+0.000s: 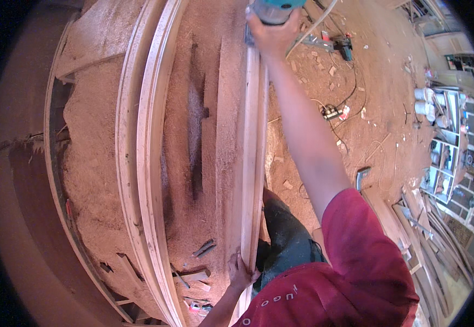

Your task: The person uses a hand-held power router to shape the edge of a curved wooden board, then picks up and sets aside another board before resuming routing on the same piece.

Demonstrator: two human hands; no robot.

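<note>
Red shirt, worn by the person, fills the lower right of the frame, its sleeve leading to a bare arm that stretches toward the top centre; there the right hand is wrapped round the lower body of a teal power tool, partly cut off by the upper edge; the tool sits at the upper end of a long pale wooden strip that runs down the middle of the frame; near the lower centre the left hand rests on that same strip, though I cannot tell whether its fingers grip the wood or only press on it.

Left of centre, two more moulded strips, an outer strip and an inner strip, run side by side in a slight curve; reddish sawdust covers the surface around them, and small dark pieces lie in it at the lower centre; dark trousers show just right of the central strip; on the littered floor at upper right are a black power tool and a power strip; white buckets stand at far right, above a pile of timber at lower right.
</note>
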